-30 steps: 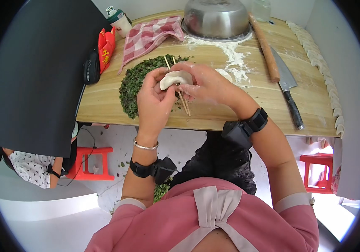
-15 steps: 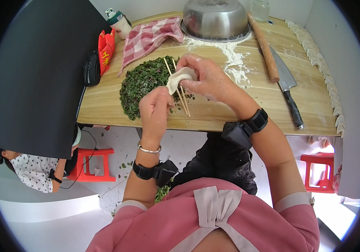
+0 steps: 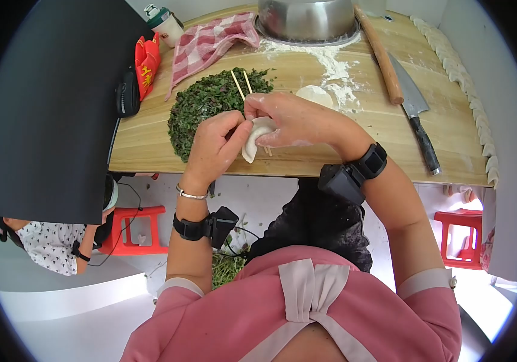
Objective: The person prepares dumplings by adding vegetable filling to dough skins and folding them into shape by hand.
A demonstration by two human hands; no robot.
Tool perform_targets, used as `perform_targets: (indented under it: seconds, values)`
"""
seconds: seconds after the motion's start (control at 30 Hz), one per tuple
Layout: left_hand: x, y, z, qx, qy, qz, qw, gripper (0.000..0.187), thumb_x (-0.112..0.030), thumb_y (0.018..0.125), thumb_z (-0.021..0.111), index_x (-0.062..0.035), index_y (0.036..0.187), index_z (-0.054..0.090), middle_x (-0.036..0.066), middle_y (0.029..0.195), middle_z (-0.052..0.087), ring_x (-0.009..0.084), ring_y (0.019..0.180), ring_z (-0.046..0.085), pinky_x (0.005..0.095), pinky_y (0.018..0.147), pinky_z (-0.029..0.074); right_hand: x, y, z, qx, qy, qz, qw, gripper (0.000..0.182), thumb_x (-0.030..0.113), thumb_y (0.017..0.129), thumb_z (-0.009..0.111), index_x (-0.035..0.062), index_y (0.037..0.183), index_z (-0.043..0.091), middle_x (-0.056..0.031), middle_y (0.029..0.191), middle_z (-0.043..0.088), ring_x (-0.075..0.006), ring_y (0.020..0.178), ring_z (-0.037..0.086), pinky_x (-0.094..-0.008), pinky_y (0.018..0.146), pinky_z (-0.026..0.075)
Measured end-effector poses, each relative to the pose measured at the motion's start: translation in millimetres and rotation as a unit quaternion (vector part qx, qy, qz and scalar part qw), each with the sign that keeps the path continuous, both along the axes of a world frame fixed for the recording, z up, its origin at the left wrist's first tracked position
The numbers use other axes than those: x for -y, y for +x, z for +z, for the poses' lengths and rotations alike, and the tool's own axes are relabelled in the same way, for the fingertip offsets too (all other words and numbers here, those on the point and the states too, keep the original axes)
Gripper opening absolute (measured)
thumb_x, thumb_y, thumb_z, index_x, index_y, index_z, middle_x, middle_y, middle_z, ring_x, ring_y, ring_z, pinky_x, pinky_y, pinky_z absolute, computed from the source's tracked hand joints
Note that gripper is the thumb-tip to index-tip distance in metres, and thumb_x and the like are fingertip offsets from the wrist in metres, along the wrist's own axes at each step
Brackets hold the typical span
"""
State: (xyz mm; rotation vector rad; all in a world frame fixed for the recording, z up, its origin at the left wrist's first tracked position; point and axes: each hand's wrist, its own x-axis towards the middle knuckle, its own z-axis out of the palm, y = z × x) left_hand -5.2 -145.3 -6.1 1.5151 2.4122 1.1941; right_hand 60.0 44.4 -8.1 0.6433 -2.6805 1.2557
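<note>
A folded white dumpling (image 3: 256,140) is held in the air near the table's front edge. My left hand (image 3: 217,142) pinches its upper left edge between thumb and forefinger. My right hand (image 3: 288,120) grips it from the right, its thumb against the side and its fingers at the top edge. Behind the hands lie two wooden chopsticks (image 3: 238,85), partly hidden. A heap of chopped dark green leaves (image 3: 204,105) sits just left of them. One flat round dough wrapper (image 3: 315,95) rests on the table beyond my right hand.
Flour (image 3: 338,71) is scattered by an upturned metal bowl (image 3: 308,21). To the right are a rolling pin (image 3: 385,60), a cleaver (image 3: 414,105) and a row of dumplings (image 3: 460,75). A checked cloth (image 3: 213,45) lies back left. Another person (image 3: 53,244) is at the lower left.
The dumpling has swung to a more upright slant, and both hands have closed in around it, slightly lower. My right hand's shift has uncovered the round wrapper. The view has tilted slightly.
</note>
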Motion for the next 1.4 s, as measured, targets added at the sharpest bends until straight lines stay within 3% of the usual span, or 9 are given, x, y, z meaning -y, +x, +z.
perform_targets:
  seconds: [0.03, 0.27, 0.37, 0.5, 0.57, 1.17, 1.27, 1.33, 1.4]
  values:
    - [0, 1, 0, -0.009, -0.005, 0.004, 1.000, 0.019, -0.014, 0.087, 0.057, 0.0016, 0.076, 0.053, 0.014, 0.064, 0.048, 0.0273, 0.058, 0.047, 0.0340, 0.056, 0.039, 0, 0, 0, -0.002, -0.002, 0.001, 1.000, 0.034, 0.017, 0.070, 0.069, 0.0003, 0.093, 0.051, -0.0185, 0.078, 0.058, -0.0343, 0.076, 0.057, -0.0396, 0.068, 0.045]
    - [1, 4, -1, -0.033, 0.004, -0.007, 0.999, 0.015, -0.009, 0.087, 0.055, 0.0024, 0.079, 0.052, 0.015, 0.069, 0.051, 0.0313, 0.063, 0.050, 0.0365, 0.059, 0.041, 0, 1, 2, 0.007, -0.020, 0.006, 1.000, 0.035, 0.017, 0.071, 0.071, 0.0009, 0.094, 0.050, -0.0168, 0.077, 0.057, -0.0323, 0.074, 0.056, -0.0382, 0.067, 0.045]
    - [1, 8, -1, -0.055, 0.025, 0.001, 0.998, 0.016, -0.009, 0.087, 0.055, 0.0020, 0.076, 0.052, 0.015, 0.066, 0.050, 0.0300, 0.060, 0.049, 0.0355, 0.058, 0.040, -1, 3, 7, 0.040, -0.055, 0.020, 0.997, 0.034, 0.016, 0.071, 0.071, 0.0017, 0.094, 0.050, -0.0138, 0.075, 0.057, -0.0268, 0.072, 0.056, -0.0360, 0.065, 0.044]
    - [9, -4, -12, 0.012, 0.084, 0.005, 0.996, 0.021, -0.010, 0.088, 0.056, 0.0016, 0.072, 0.051, 0.010, 0.061, 0.044, 0.0207, 0.055, 0.043, 0.0307, 0.053, 0.036, -1, 5, 8, 0.061, -0.090, 0.022, 0.994, 0.033, 0.016, 0.073, 0.071, 0.0026, 0.093, 0.049, -0.0110, 0.073, 0.057, -0.0218, 0.070, 0.056, -0.0346, 0.063, 0.044]
    - [12, -9, -19, 0.039, 0.126, -0.006, 0.991, 0.022, -0.011, 0.088, 0.056, 0.0014, 0.071, 0.050, 0.008, 0.059, 0.042, 0.0174, 0.054, 0.040, 0.0291, 0.051, 0.034, -1, 5, 7, 0.057, -0.121, 0.028, 0.991, 0.029, 0.011, 0.076, 0.069, 0.0047, 0.094, 0.046, -0.0046, 0.069, 0.052, -0.0110, 0.064, 0.047, -0.0279, 0.057, 0.040]
    - [6, 8, -11, 0.038, 0.089, 0.023, 0.995, 0.024, -0.013, 0.091, 0.052, 0.0007, 0.072, 0.047, 0.008, 0.061, 0.041, 0.0180, 0.054, 0.039, 0.0306, 0.051, 0.033, -1, 5, 11, 0.136, -0.185, 0.057, 0.972, 0.029, 0.015, 0.083, 0.067, 0.0027, 0.101, 0.048, -0.0053, 0.075, 0.059, -0.0081, 0.061, 0.056, -0.0221, 0.052, 0.047]
    - [12, 1, -18, 0.052, 0.100, 0.021, 0.993, 0.027, -0.013, 0.092, 0.051, 0.0012, 0.070, 0.047, 0.006, 0.061, 0.040, 0.0155, 0.055, 0.038, 0.0298, 0.051, 0.032, -1, 6, 14, 0.139, -0.192, 0.059, 0.970, 0.026, 0.014, 0.083, 0.066, 0.0030, 0.100, 0.048, -0.0046, 0.075, 0.059, -0.0081, 0.060, 0.056, -0.0219, 0.052, 0.046]
    - [16, -3, -20, 0.182, 0.169, 0.010, 0.969, 0.030, -0.014, 0.093, 0.050, 0.0014, 0.068, 0.047, 0.005, 0.060, 0.040, 0.0132, 0.055, 0.036, 0.0290, 0.050, 0.031, -1, 2, 9, 0.138, -0.211, 0.063, 0.966, 0.026, 0.013, 0.083, 0.066, 0.0031, 0.099, 0.049, -0.0043, 0.075, 0.059, -0.0080, 0.060, 0.057, -0.0216, 0.052, 0.046]
    - [13, 1, -20, 0.153, 0.156, 0.010, 0.976, 0.030, -0.014, 0.094, 0.049, 0.0013, 0.068, 0.048, 0.004, 0.060, 0.040, 0.0128, 0.055, 0.036, 0.0288, 0.051, 0.031, -1, 1, 7, 0.138, -0.231, 0.067, 0.961, 0.025, 0.013, 0.083, 0.066, 0.0032, 0.099, 0.049, -0.0040, 0.074, 0.059, -0.0079, 0.060, 0.057, -0.0213, 0.052, 0.046]
